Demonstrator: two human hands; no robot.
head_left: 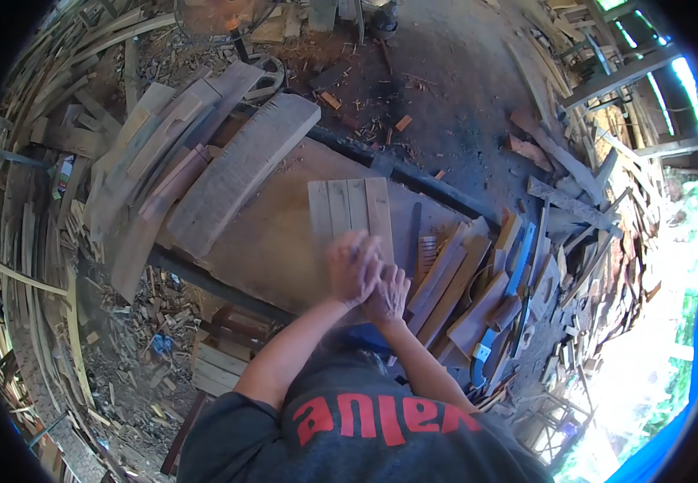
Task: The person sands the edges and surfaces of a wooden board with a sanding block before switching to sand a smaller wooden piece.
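The wooden slats (338, 208), four narrow lengths laid side by side, lie on the tabletop (244, 241) straight ahead of the person, between a thick wooden beam (248, 173) to the left and a dark flat strip (416, 229) to the right, with a row of wooden pieces (450, 278) farther right. The left hand (355, 264) is over the near part of the slats, its fingers loosely bent rather than spread; the right hand (388, 295) is just nearer and to the right, its fingers half curled, and the two appear to touch. Whether either has hold of something small, I cannot tell, as the fingers overlap and blur. To handle the slats well here, I would keep the far ends level and the long edges snug, let one hand steady the group while the other does the finer work, and press straight down so that no slat slides or rides up on its neighbour; fingertips are best kept out of the seams. Each slat's long axis runs near to far, almost straight away from the person, one end pointing to the far side of the tabletop and the other towards the body, where the hands hide much of the near end.
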